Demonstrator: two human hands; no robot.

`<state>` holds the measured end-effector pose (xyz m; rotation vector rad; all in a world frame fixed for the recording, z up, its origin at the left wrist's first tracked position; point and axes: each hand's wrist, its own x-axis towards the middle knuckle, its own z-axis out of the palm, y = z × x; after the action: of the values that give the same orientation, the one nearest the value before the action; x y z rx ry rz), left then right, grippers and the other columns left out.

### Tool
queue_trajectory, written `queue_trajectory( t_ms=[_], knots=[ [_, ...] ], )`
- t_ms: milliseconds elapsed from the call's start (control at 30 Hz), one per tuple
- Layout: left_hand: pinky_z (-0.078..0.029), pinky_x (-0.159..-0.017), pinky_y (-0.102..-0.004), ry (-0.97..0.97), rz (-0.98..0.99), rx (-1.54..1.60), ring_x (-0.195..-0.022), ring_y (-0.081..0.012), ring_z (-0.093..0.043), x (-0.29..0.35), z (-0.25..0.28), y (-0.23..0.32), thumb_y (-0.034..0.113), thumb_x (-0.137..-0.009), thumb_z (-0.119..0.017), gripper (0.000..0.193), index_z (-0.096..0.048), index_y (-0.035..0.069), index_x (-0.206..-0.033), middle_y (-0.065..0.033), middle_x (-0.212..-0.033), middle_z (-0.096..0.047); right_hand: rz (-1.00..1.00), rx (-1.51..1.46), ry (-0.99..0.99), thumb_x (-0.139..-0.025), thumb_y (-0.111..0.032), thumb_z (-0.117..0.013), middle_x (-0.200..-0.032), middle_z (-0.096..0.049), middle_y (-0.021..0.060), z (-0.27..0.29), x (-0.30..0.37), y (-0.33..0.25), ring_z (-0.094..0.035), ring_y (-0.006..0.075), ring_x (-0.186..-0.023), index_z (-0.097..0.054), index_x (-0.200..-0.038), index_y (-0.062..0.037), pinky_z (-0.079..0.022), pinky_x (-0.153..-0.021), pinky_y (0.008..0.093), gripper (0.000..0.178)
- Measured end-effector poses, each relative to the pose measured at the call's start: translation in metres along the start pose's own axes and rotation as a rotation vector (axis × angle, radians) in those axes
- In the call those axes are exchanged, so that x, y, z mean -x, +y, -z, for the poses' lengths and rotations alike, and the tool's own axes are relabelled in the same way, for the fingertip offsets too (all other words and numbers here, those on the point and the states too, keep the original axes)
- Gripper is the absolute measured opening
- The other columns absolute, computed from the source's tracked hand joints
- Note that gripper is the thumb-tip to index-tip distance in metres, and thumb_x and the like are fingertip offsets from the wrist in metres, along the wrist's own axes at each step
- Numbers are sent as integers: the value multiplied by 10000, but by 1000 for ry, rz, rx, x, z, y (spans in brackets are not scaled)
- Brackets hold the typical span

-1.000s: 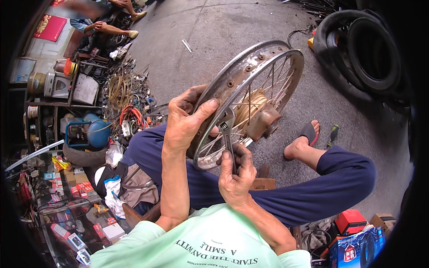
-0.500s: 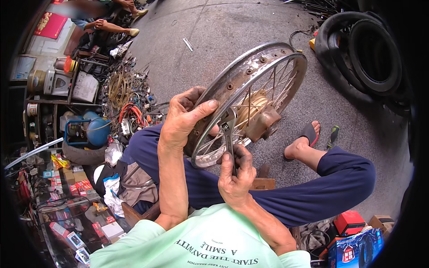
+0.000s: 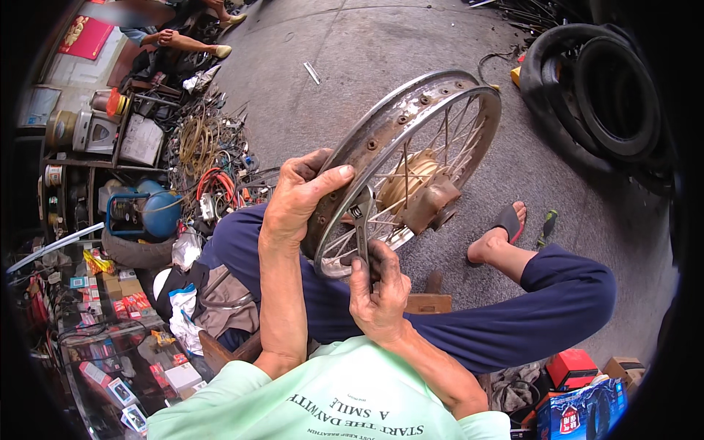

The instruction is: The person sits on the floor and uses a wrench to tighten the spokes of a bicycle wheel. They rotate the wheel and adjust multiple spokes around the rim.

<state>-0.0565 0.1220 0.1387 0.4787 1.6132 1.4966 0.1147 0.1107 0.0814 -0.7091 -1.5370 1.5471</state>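
A worn spoked wheel rim [image 3: 381, 132] with a rusty inner band is tilted above my lap. My left hand [image 3: 297, 198] is closed around its near left part, thumb on the rim's edge. Between the thumb and fingers of my right hand [image 3: 381, 293] is the handle of an adjustable wrench [image 3: 361, 224]. The wrench stands nearly upright, its jaw end up among the spokes next to the rim's inner side. Whether the jaws touch a spoke nipple I cannot tell. A dirty hub [image 3: 433, 202] with a pale drum sits at the wheel's middle.
Black tyres [image 3: 616, 103] lie at the right. A heap of cables [image 3: 198, 147] and a blue tank [image 3: 160, 213] are at the left, above a glass case [image 3: 110, 359] of small boxes. Another person's leg [image 3: 192, 45] shows at the upper left. Cartons [image 3: 583, 411] stand at lower right.
My right hand and the wrench have shifted a little to the left, and the wrench has turned slightly. The wheel has barely moved in my left hand.
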Motion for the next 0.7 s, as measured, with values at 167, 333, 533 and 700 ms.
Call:
queue_trajectory(
  t_ms=[167,333,533,700],
  knots=[
    [-574,-468,-264,4,-27,2,-612,-100,-644,-1,0,1,133,-866,-726,233,-650,-50,-987,-71,-802,-676,-43,13,11,-934,10,-592,-786,-631,99,-4,-1,0,-580,110,-592,-488,-1188,47,-469,-526,251,277],
    [-561,-611,-260,-19,-30,-10,-719,-129,-679,-4,6,-2,114,-884,-700,260,-656,-50,-1080,-139,-958,-701,-70,6,-5,-932,0,-579,-879,-668,207,-23,-5,10,-692,348,-701,-465,-1244,51,-538,-589,386,336],
    [-496,-502,-215,37,-81,-46,-576,-67,-593,-7,5,-4,186,-862,-749,245,-663,-22,-959,-37,-773,-662,-15,24,-33,-917,13,-574,-908,-667,236,-20,-13,10,-686,390,-720,-470,-1279,44,-533,-585,417,379],
    [-456,-498,-219,74,-150,-181,-584,-57,-580,-7,12,-3,175,-870,-733,208,-661,-15,-918,-22,-730,-649,-79,93,-77,-957,-24,-563,-738,-639,120,16,-44,-13,-618,172,-593,-579,-1137,30,-485,-551,299,189]
  ],
)
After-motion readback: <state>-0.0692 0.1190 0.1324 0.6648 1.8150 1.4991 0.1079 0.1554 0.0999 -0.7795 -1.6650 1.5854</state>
